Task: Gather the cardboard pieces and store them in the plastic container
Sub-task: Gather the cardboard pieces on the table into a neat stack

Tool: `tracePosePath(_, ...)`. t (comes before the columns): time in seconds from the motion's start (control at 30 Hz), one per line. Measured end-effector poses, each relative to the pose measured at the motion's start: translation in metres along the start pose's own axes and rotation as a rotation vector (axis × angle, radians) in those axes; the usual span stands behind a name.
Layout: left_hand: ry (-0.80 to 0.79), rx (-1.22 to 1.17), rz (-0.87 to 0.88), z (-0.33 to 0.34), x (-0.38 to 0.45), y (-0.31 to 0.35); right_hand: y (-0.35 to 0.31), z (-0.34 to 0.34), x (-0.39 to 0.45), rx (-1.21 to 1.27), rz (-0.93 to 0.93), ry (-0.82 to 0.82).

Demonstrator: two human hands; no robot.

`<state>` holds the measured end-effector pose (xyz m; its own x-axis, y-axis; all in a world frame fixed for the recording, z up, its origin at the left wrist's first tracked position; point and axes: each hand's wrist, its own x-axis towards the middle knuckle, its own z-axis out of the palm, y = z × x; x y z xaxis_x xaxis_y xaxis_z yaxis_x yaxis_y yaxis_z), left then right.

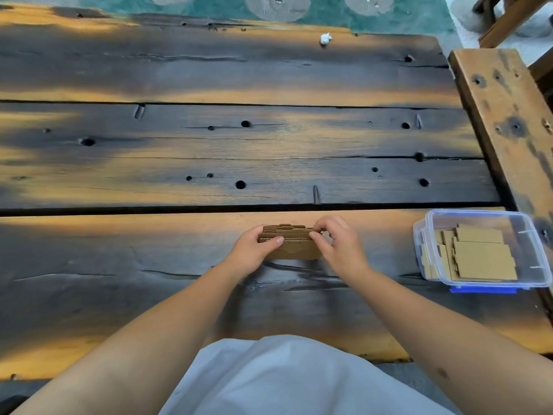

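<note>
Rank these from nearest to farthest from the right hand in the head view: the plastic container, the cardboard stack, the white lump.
1. cardboard stack, gripped by the right hand
2. plastic container, to its right
3. white lump, at the table's far edge

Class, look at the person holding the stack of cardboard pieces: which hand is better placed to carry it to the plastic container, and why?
Probably the right hand. The plastic container sits open to the right of the cardboard stack, so the left hand would have to cross over.
</note>
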<state>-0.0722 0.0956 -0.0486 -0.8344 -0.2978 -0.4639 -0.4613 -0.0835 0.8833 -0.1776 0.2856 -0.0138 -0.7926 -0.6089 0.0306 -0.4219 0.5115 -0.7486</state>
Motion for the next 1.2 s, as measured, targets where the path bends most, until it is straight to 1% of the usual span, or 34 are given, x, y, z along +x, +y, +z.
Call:
tracePosePath(0.07,-0.004,0.003,0.005,-0.001,0.0,-0.001,-0.003,-0.005,0.003,-0.032,-0.061,-0.03)
tracePosePath(0.2,-0.017,-0.002,0.008,-0.002,-0.003,-0.003,-0.011,-0.015,0.005,0.046,0.051,-0.094)
tracePosePath(0.3,-0.027,-0.025,0.01,-0.001,-0.004,-0.004,-0.019,-0.027,0.005,0.129,0.085,-0.063)
tracePosePath(0.43,-0.064,0.011,0.008,0.003,-0.005,0.0,-0.034,-0.042,0.004,0.125,0.043,-0.008)
tracePosePath(0.5,-0.068,0.017,0.016,0.005,-0.004,0.0,-0.039,-0.048,0.006,0.171,0.037,0.06)
tracePosePath(0.53,-0.061,0.004,0.021,0.005,-0.003,0.0,-0.04,-0.05,0.007,0.194,0.042,0.057)
tracePosePath(0.6,-0.052,-0.019,0.033,0.006,-0.002,0.0,-0.039,-0.052,0.01,0.189,0.065,-0.048)
tracePosePath(0.67,-0.064,-0.023,0.053,0.006,-0.001,0.0,-0.029,-0.049,0.01,0.049,0.075,-0.171)
tracePosePath(0.73,-0.07,-0.031,0.051,0.006,-0.002,-0.001,-0.02,-0.044,0.009,-0.104,0.074,-0.21)
tracePosePath(0.83,-0.071,-0.021,0.032,0.005,-0.003,-0.002,-0.015,-0.044,0.005,-0.093,0.071,-0.227)
tracePosePath(0.97,-0.09,-0.007,0.036,0.004,-0.005,-0.001,-0.012,-0.055,0.004,-0.129,-0.005,-0.191)
tracePosePath(1.1,-0.088,0.003,0.037,0.004,-0.004,0.002,-0.006,-0.079,0.005,-0.141,0.061,-0.133)
tracePosePath(1.2,-0.099,-0.008,0.028,0.005,-0.004,0.005,-0.009,-0.103,0.003,-0.148,0.03,0.03)
